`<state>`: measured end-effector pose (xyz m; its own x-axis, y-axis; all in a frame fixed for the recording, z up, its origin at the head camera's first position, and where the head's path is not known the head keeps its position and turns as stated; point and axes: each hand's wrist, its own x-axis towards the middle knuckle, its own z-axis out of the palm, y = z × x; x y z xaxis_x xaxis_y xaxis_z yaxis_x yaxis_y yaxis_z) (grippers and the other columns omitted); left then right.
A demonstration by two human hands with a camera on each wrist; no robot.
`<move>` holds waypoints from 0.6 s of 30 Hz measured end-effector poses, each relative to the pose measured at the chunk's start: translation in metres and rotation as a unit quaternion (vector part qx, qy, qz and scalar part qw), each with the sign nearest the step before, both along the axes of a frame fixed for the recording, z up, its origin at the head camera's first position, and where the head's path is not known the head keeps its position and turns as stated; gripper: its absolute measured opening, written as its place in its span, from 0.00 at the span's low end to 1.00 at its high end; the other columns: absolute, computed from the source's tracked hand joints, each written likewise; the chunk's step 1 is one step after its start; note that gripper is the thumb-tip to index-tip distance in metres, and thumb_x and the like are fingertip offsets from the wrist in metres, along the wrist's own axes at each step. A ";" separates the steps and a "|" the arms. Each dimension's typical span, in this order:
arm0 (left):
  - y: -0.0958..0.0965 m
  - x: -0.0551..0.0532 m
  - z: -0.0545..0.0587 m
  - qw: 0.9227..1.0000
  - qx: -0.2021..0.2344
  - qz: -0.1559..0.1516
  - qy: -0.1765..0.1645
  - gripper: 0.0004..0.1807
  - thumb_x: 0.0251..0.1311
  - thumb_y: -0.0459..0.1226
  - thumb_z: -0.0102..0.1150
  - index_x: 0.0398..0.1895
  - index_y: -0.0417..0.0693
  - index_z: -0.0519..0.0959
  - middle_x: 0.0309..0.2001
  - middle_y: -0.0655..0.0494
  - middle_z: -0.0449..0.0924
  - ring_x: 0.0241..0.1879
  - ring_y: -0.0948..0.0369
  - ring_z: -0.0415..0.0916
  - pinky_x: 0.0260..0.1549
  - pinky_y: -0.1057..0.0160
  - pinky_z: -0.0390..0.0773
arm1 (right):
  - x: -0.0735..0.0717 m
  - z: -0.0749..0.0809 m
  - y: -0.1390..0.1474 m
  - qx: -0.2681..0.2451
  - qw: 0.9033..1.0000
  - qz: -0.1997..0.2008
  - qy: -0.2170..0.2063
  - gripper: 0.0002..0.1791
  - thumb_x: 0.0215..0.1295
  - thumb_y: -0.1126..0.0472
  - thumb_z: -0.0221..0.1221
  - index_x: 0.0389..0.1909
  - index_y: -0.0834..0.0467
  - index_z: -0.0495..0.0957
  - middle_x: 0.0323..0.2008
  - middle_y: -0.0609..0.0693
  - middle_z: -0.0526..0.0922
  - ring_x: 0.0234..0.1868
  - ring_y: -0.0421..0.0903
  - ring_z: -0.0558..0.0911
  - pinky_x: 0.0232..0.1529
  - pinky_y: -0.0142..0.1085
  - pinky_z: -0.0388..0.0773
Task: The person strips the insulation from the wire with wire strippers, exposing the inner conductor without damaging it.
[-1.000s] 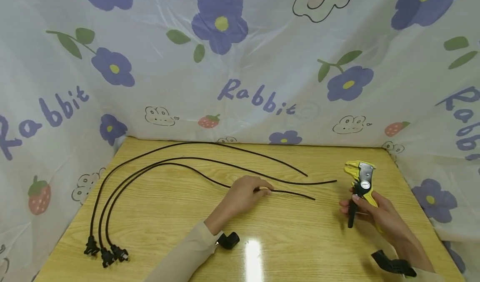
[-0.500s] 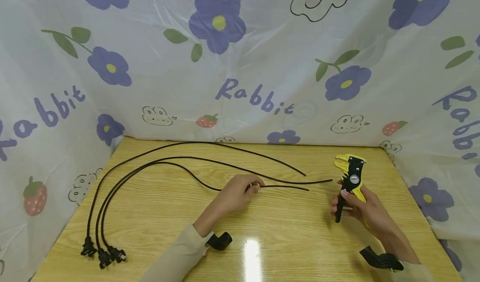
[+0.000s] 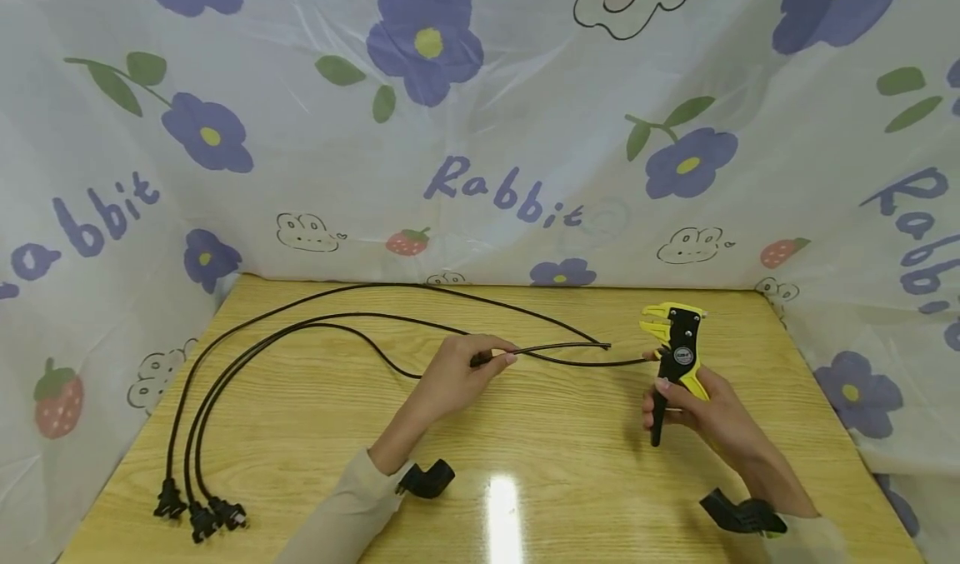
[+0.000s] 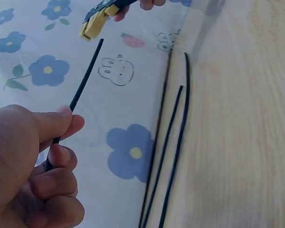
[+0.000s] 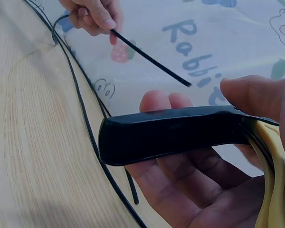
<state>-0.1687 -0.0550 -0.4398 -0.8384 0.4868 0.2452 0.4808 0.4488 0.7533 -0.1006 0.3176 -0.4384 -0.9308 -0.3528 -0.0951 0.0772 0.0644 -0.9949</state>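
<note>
My left hand (image 3: 459,374) pinches a black power cord (image 3: 558,346) between thumb and fingers, a short way back from its cut end. That free end points right, raised off the table, as the left wrist view also shows. In my right hand (image 3: 708,406) is a yellow and black wire stripper (image 3: 681,339), gripped by its handles with the jaws upward and apart. The cord's tip is close to the stripper jaws but does not touch them in the head view. The stripper's black handle (image 5: 171,135) fills the middle of the right wrist view.
Two more black cords (image 3: 375,285) lie in long arcs on the wooden table (image 3: 570,464). Their plugs (image 3: 201,518) and the held cord's plug sit together at the front left. A patterned curtain (image 3: 510,114) hangs behind and along both sides.
My left hand has lifted the cord's end off the table and tilted it upward. The right hand has brought the wire stripper leftward and slightly up, nearer the cord.
</note>
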 end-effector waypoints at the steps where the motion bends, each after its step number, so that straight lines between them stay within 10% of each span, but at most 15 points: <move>1: -0.001 0.000 0.001 1.000 0.001 0.002 0.004 0.14 0.75 0.45 0.58 0.54 0.51 0.87 0.14 0.62 0.65 0.12 0.69 0.53 0.17 0.70 0.59 | -0.001 0.000 -0.002 0.003 1.000 0.001 0.003 0.26 0.83 0.58 0.49 0.74 0.61 0.59 0.38 0.53 0.84 0.37 0.51 0.88 0.48 0.49 0.85; 18: -0.011 -0.001 0.021 0.997 0.061 0.013 0.051 0.10 0.74 0.41 0.60 0.50 0.54 0.87 0.17 0.62 0.70 0.15 0.69 0.56 0.19 0.69 0.60 | -0.001 0.008 -0.029 0.008 1.000 0.014 0.027 0.15 0.81 0.59 0.52 0.57 0.66 0.71 0.37 0.55 0.85 0.35 0.53 0.88 0.43 0.52 0.86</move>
